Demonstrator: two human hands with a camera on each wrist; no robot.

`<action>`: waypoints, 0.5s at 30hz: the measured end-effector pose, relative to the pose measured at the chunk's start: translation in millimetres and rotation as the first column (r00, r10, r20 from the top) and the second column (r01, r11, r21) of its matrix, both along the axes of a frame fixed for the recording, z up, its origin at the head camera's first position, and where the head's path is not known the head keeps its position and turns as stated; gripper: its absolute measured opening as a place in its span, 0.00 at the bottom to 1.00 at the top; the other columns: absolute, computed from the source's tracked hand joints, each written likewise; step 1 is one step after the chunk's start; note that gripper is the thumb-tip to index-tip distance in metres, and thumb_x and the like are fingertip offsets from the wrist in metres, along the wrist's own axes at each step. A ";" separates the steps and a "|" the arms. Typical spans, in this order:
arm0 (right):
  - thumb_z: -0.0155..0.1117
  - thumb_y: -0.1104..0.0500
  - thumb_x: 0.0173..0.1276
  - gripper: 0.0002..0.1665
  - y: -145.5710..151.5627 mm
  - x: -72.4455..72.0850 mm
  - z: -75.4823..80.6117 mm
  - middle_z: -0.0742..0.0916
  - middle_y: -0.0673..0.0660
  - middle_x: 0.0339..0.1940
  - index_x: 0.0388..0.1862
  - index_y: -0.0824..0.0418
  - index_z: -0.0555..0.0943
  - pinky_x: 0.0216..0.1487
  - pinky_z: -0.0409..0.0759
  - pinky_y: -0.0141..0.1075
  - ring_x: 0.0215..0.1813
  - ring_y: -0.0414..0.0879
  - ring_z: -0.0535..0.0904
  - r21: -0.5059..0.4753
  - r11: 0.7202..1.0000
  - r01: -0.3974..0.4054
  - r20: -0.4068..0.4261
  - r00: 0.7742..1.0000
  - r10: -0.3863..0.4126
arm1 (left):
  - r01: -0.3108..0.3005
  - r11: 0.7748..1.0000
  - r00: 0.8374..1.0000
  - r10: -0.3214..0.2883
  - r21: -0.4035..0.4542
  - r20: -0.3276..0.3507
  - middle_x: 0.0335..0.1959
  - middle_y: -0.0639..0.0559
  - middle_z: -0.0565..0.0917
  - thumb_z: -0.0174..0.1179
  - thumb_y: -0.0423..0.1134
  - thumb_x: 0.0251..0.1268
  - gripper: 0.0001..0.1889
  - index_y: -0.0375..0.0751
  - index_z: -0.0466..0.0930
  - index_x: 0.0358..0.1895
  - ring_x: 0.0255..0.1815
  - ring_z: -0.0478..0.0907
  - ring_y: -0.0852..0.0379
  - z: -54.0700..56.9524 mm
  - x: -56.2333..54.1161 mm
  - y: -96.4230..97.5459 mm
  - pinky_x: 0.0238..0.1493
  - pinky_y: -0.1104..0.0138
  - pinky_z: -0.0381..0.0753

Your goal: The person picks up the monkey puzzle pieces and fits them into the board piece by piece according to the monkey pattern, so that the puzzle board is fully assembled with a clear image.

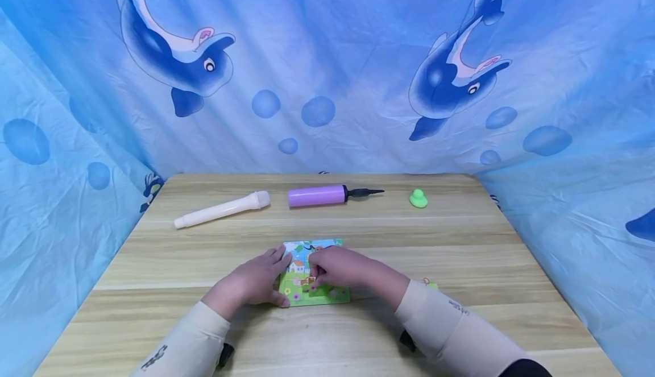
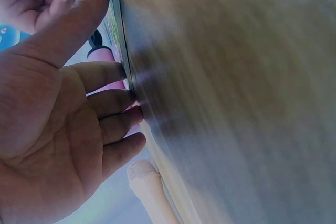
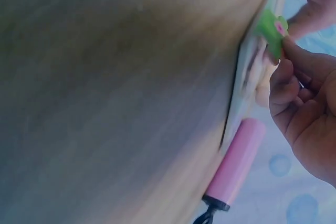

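Observation:
A colourful jigsaw puzzle (image 1: pixel 294 300) with a house, flowers and grass lies flat on the table. My left hand (image 1: pixel 258 277) rests at its left side, fingertips along the upper left edge and thumb at the lower left corner. The left wrist view shows those fingers (image 2: pixel 113 103) extended along the board's edge. Over the middle of the puzzle, my right hand (image 1: pixel 340 266) pinches a green puzzle piece (image 3: pixel 273 32) with a pink flower between thumb and fingers. The piece is tilted up from the board. My right hand hides the puzzle's upper right part.
Behind the puzzle lie a white toy microphone (image 1: pixel 220 210), a purple hand pump (image 1: pixel 317 196) with a black nozzle, and a small green knobbed toy (image 1: pixel 418 198). Another puzzle piece (image 1: pixel 432 286) is partly hidden by the right sleeve. A blue dolphin curtain (image 1: pixel 358 70) encloses the table.

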State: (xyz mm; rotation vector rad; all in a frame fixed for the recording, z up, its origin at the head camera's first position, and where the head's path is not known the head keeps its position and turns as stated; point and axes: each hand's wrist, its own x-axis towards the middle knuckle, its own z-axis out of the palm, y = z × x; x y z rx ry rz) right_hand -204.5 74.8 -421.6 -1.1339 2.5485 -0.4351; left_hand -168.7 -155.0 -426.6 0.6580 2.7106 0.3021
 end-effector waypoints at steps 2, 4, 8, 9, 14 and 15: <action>0.69 0.50 0.65 0.10 -4.3 0.5 -1.9 0.78 0.40 0.26 0.30 0.47 0.75 0.32 0.73 0.25 0.29 0.34 0.72 0.018 1.000 0.015 -0.006 1.000 -0.015 | 0.004 1.000 1.000 -0.004 -0.002 -0.002 0.78 0.36 0.54 0.71 0.60 0.49 0.53 0.36 0.58 0.75 0.77 0.53 0.36 0.3 -0.2 0.1 0.73 0.47 0.62; 0.70 0.51 0.65 0.10 -7.7 1.5 -3.0 0.78 0.40 0.26 0.30 0.48 0.76 0.32 0.74 0.25 0.29 0.34 0.72 0.034 0.999 0.035 -0.015 0.999 -0.034 | 0.008 1.000 1.000 -0.008 -0.003 -0.005 0.78 0.36 0.54 0.71 0.60 0.50 0.53 0.35 0.58 0.75 0.77 0.53 0.36 0.9 -0.3 0.2 0.73 0.47 0.62; 0.68 0.53 0.67 0.07 -13.6 5.3 -5.0 0.79 0.41 0.29 0.33 0.48 0.77 0.33 0.75 0.27 0.31 0.34 0.73 0.071 0.996 0.061 -0.049 0.997 -0.058 | 0.005 1.000 1.000 -0.005 -0.011 -0.008 0.78 0.35 0.54 0.71 0.60 0.49 0.54 0.35 0.58 0.75 0.77 0.53 0.36 1.4 -0.2 -0.6 0.73 0.48 0.62; 0.68 0.52 0.67 0.07 -14.9 6.5 -6.1 0.79 0.41 0.30 0.33 0.48 0.78 0.33 0.75 0.27 0.31 0.34 0.73 0.084 0.994 0.065 -0.063 0.996 -0.060 | 0.003 1.000 1.000 -0.003 -0.012 -0.006 0.78 0.35 0.54 0.71 0.60 0.49 0.54 0.35 0.58 0.75 0.77 0.53 0.36 1.5 -0.1 -0.8 0.73 0.48 0.62; 0.69 0.49 0.65 0.08 -19.3 12.8 -11.8 0.78 0.42 0.31 0.33 0.47 0.79 0.34 0.75 0.28 0.31 0.34 0.72 0.137 0.987 0.084 -0.163 0.985 -0.061 | 0.007 1.000 1.000 -0.007 -0.010 -0.004 0.78 0.36 0.54 0.71 0.61 0.50 0.53 0.35 0.58 0.75 0.77 0.53 0.36 1.7 0.4 -1.2 0.73 0.47 0.62; 0.69 0.48 0.65 0.08 -20.2 14.2 -12.4 0.77 0.42 0.31 0.33 0.47 0.78 0.33 0.75 0.28 0.31 0.35 0.71 0.147 0.986 0.079 -0.193 0.980 -0.049 | 0.008 1.000 1.000 -0.008 -0.010 -0.004 0.78 0.36 0.54 0.71 0.61 0.50 0.53 0.36 0.58 0.75 0.77 0.53 0.36 1.7 0.3 -1.2 0.73 0.47 0.62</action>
